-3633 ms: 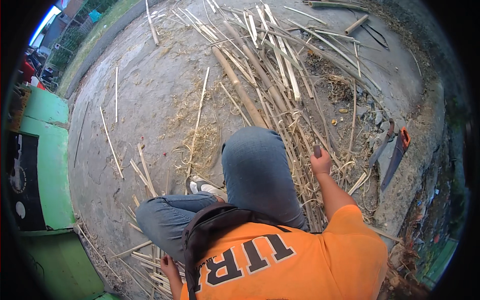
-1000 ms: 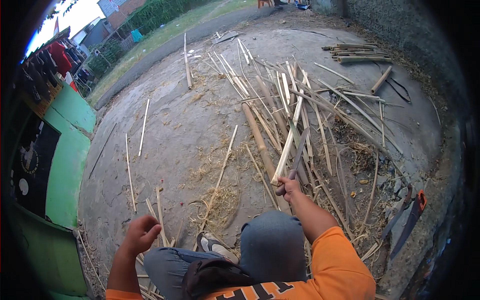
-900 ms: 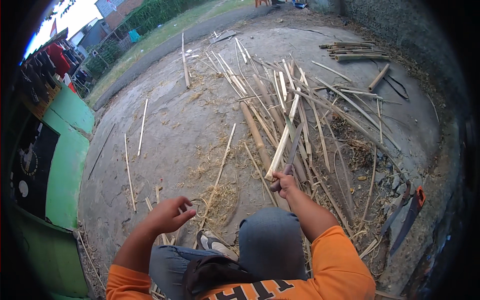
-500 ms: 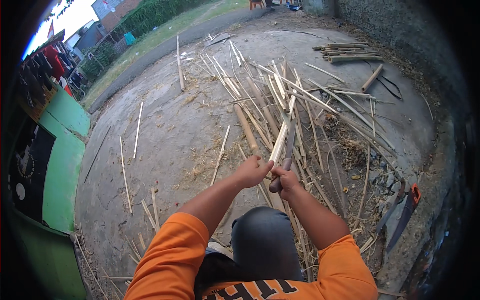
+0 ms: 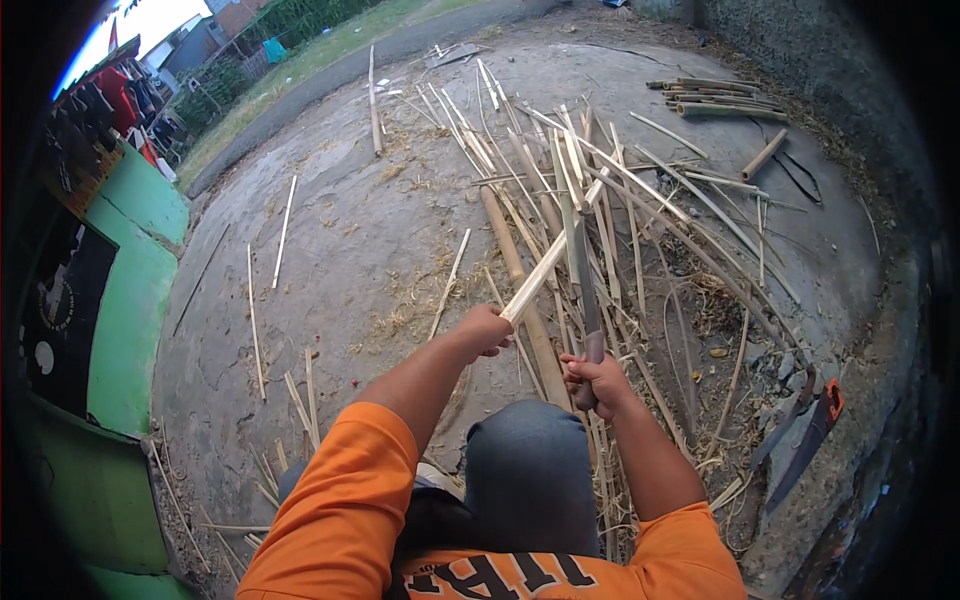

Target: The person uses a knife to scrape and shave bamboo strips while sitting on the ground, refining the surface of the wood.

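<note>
My left hand (image 5: 485, 332) is closed around the near end of a pale split bamboo strip (image 5: 540, 276), which slants away up and to the right. In my right hand (image 5: 598, 384) is the brown handle of a machete, its dark blade (image 5: 586, 285) pointing away from me, nearly upright in the picture. Blade and strip cross near the strip's far part; whether they touch I cannot tell. Beneath them lies a loose pile of split bamboo strips (image 5: 690, 215), with a thicker round bamboo pole (image 5: 501, 236) to the left of the held strip.
A handsaw (image 5: 812, 440) with an orange handle lies at the right, by a rough wall. Several cut bamboo poles (image 5: 728, 108) are stacked at the far right. Single strips (image 5: 285, 232) and shavings lie across the concrete at the left. My bent knee (image 5: 530, 465) is just below my hands.
My hands have moved apart. The left hand and strip have shifted left, and the strip leans more. My right hand is slightly lower and farther right, with the machete turned more upright.
</note>
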Tool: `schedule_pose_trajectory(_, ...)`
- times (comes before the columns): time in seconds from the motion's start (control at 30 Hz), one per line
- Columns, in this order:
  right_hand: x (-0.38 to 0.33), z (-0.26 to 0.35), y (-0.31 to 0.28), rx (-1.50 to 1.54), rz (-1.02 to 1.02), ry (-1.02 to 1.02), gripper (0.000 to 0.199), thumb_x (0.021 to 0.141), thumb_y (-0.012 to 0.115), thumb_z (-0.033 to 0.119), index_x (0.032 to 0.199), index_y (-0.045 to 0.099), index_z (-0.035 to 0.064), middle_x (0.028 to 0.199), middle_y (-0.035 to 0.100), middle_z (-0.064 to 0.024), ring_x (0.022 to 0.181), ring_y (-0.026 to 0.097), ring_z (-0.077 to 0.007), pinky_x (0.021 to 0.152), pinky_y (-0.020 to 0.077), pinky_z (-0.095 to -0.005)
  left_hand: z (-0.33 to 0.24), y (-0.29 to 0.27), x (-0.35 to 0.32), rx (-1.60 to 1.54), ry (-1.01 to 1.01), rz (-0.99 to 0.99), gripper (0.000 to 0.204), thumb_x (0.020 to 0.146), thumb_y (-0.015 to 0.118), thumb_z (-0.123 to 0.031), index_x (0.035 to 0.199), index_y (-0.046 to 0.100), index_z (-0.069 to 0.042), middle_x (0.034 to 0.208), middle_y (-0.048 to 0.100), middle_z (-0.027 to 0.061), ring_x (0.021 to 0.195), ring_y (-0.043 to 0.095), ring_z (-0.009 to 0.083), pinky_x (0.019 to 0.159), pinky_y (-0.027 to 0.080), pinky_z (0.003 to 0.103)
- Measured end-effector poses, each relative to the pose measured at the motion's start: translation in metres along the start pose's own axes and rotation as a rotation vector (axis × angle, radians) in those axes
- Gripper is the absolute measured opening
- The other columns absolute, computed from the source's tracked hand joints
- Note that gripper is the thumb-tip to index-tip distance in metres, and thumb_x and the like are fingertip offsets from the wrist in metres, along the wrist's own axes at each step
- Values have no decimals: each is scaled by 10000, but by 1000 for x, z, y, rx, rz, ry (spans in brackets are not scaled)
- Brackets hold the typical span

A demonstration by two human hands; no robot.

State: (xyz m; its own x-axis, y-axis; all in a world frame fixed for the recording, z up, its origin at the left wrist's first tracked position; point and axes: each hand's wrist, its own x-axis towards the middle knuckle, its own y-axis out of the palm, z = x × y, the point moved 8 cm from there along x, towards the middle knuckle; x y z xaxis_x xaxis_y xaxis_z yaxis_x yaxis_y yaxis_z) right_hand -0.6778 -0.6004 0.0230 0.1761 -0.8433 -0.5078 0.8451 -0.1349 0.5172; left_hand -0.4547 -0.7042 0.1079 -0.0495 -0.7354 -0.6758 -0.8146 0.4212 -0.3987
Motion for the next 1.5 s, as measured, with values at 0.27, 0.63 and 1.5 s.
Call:
schedule_pose_trajectory(0.27,-48,-37,-83,-185,-83,-6,458,784,718,-29,1213,560,-34,1103,704,-145,784,698,-185,716,568,-352,-33,-198,-80,64,120,-208,388,890,696,-137,1275,706,-87,993,705,18,774,622,97,598,465,267)
schedule_pose_trajectory(0.63,-70,-41,-105,-410,-106,8,352,776,688,-19,1116,618,-77,945,718,-132,741,701,-199,704,577,-353,-140,-358,-350,740,515,-816,311,842,624,-179,1028,755,33,812,672,64,748,612,154,688,482,325)
schedule_pose_trajectory(1.5,-190,-119,-117,134,-372,252,119,937,648,74,974,535,71,768,593,-25,571,540,-96,538,501,-303,57,-431,-566,546,473,-959,276,809,552,-104,1017,677,28,904,647,63,863,588,137,809,468,302)
